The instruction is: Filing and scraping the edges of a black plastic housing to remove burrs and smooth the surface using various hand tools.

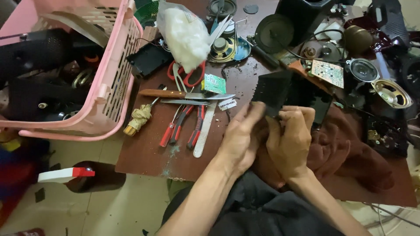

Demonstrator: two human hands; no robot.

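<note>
from the head camera, both hands are closed on a black plastic piece (273, 92) just above a brown cloth (350, 153) on the brown table (144, 153). the left hand (240, 137) pinches its near left edge with the fingers curled round it. the right hand (291, 140) grips the near right edge, thumb on top. the piece looks flat, dark and a bit dusty, with sharp corners. i think it is light and stiff, and it may snap if bent, so the edges are the best place to hold. red pliers (181, 124), a knife (183, 94) and a pink basket (111, 83) sit to the left.
</note>
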